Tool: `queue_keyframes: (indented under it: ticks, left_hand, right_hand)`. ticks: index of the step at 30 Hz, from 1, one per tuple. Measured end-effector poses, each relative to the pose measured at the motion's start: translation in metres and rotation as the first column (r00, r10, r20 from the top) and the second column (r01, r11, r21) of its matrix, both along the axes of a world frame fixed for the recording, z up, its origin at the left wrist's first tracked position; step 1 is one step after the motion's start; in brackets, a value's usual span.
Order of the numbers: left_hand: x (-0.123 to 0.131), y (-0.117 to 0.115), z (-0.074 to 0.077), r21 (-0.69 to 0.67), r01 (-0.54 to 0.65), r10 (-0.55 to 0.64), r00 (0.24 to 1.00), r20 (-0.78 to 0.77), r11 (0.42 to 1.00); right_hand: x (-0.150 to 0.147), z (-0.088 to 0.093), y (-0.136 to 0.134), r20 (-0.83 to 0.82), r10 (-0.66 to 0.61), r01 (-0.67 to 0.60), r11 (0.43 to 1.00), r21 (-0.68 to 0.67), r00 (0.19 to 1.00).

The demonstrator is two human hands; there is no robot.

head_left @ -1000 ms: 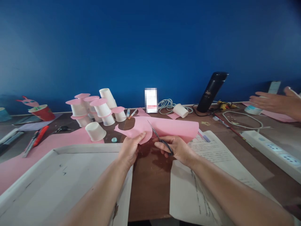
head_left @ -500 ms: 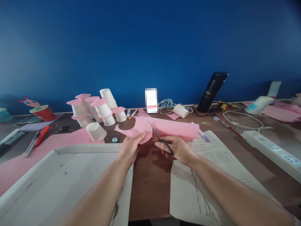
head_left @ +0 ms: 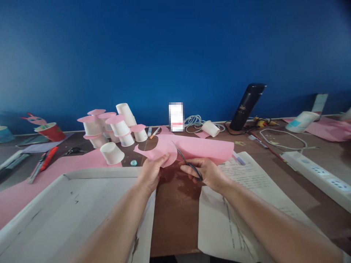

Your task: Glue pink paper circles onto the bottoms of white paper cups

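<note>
My left hand (head_left: 151,172) pinches the near edge of a pink paper sheet (head_left: 192,149) that is held above the brown table (head_left: 175,215). The sheet has curved pieces cut out of its left side. My right hand (head_left: 207,172) is closed on a pair of dark scissors (head_left: 186,161), whose blades reach up into the paper just right of my left thumb.
White paper cups (head_left: 112,128), some topped with pink discs, stand behind at the left. A white tray (head_left: 71,204) lies near left and printed sheets (head_left: 246,197) lie near right. A black bottle (head_left: 246,106), cables, a power strip (head_left: 318,173) and another pink sheet (head_left: 16,193) are around.
Another person's hands at the far right edge have withdrawn, leaving a white cup there. My hands and the scissors have barely moved on the pink paper.
</note>
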State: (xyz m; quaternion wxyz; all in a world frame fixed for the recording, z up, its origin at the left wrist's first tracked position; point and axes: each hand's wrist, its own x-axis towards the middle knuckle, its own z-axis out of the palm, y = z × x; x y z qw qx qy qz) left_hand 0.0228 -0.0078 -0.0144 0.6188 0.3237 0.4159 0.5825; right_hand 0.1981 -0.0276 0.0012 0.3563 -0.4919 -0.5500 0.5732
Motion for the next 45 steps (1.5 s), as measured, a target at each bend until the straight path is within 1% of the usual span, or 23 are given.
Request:
queue_keyframes:
  ticks: [4, 12, 21, 26, 33, 37, 40, 42, 45]
  left_hand:
    - [0.000, 0.000, 0.001, 0.001, -0.003, 0.003, 1.000, -0.003, 1.000]
    - [-0.002, 0.001, -0.002, 0.018, 0.001, -0.002, 1.000, 0.010, 1.000]
    - [-0.002, 0.001, 0.001, 0.043, -0.012, 0.011, 1.000, 0.014, 0.999]
    - [-0.002, 0.001, 0.001, 0.028, -0.007, 0.007, 1.000, 0.001, 1.000]
    - [-0.002, 0.001, 0.000, 0.032, -0.019, 0.018, 1.000, 0.021, 0.999]
    - [0.004, 0.001, -0.001, 0.049, -0.060, 0.054, 0.992, 0.111, 0.997]
    - [0.008, -0.001, -0.002, 0.062, -0.037, 0.023, 0.977, 0.212, 0.997]
    - [0.011, -0.002, -0.001, 0.040, -0.026, 0.015, 0.964, 0.264, 0.999]
    - [0.015, -0.003, -0.001, -0.020, -0.035, 0.040, 0.939, 0.341, 0.999]
  right_hand:
    - [0.000, 0.000, 0.000, 0.006, 0.001, -0.001, 1.000, 0.007, 1.000]
    - [0.002, -0.003, 0.002, -0.022, 0.032, -0.032, 0.999, 0.022, 0.999]
    - [0.003, -0.004, 0.003, -0.026, 0.044, -0.043, 0.999, 0.024, 0.999]
    - [0.003, -0.007, 0.003, -0.043, 0.047, -0.046, 0.999, 0.029, 0.998]
    - [0.002, -0.002, 0.001, -0.050, 0.047, -0.045, 0.998, 0.033, 0.998]
    - [-0.001, -0.004, 0.001, -0.030, 0.014, -0.013, 0.999, 0.032, 0.999]
    - [-0.004, -0.012, 0.002, -0.028, -0.001, 0.002, 0.999, 0.046, 1.000]
    - [-0.006, -0.018, 0.003, -0.040, 0.002, 0.000, 0.998, 0.060, 0.999]
    - [-0.008, -0.024, 0.004, -0.056, -0.012, 0.017, 0.997, 0.075, 0.998]
